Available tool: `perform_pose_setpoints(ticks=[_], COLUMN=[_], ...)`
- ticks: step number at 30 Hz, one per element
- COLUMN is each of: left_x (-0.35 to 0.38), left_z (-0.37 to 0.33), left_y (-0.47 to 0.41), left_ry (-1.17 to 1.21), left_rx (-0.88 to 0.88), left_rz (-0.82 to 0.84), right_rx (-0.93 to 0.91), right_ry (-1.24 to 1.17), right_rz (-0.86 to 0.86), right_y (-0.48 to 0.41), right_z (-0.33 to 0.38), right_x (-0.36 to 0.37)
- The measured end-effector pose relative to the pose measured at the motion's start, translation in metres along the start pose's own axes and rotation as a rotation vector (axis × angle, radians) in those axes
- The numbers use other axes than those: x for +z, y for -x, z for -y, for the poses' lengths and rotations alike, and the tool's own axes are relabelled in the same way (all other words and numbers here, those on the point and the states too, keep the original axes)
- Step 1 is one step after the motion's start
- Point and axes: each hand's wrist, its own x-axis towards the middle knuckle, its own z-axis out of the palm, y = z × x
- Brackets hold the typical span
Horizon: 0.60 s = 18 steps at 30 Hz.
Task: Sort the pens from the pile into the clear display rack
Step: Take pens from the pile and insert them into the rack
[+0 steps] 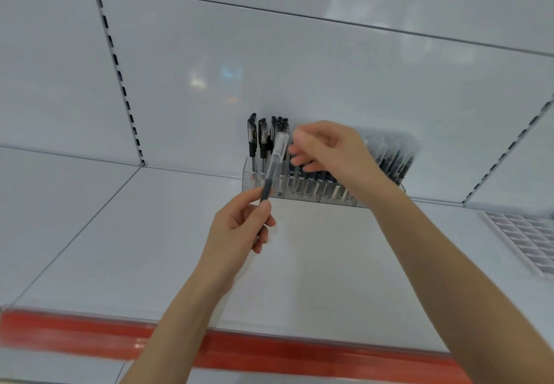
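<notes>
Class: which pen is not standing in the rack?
The clear-capped pen pinched by the left hand, tilted in front of the clear rack; the others stand in it.

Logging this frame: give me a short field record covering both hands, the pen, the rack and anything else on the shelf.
setting: white shop shelf with a red front strip
left hand: grips the lower barrel of one pen, clear cap pointing up
right hand: above the rack, fingers curled beside the pen's cap; contact unclear
clear display rack: against the back panel, black pens standing upright in it
also: white grid divider at the right edge
pile: not in view
</notes>
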Motion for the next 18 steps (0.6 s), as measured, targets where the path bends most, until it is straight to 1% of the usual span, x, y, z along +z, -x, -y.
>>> perform_pose_setpoints(ticks=[2,5,9,11,12,13,15,17,18], left_x=[0.005,0.005,0.001,-0.003,-0.007,-0.013,-0.025,-0.032,-0.033], left_z=[0.000,0.003,0.008,0.011,0.015,0.019,0.030,0.040,0.044], left_y=[-0.001,-0.001,-0.001,-0.001,-0.001,-0.001,-0.002,-0.002,-0.002], left_ry=[-0.046,-0.111,-0.228,-0.328,-0.438,-0.605,-1.018,-1.342,-1.440], left_rx=[0.020,0.042,0.070,0.088,0.110,0.134,0.167,0.076,0.022], left_rz=[0.037,0.051,0.050,0.051,0.046,0.041,0.070,0.146,0.182], right_rx=[0.000,0.010,0.005,-0.008,-0.017,-0.036,-0.109,-0.187,-0.211], right_ry=[-0.073,-0.169,-0.135,-0.094,-0.061,-0.013,0.084,0.161,0.204], right_rz=[0.015,-0.054,-0.014,-0.034,-0.079,-0.146,-0.312,-0.428,-0.446], right_y=[0.008,0.008,0.006,0.004,0.001,-0.003,-0.015,-0.028,-0.033], right_z=[-0.003,-0.005,-0.008,-0.005,-0.003,-0.001,0.001,0.000,-0.002], right_x=[0.005,0.001,0.000,-0.001,-0.004,-0.008,-0.019,-0.025,-0.024])
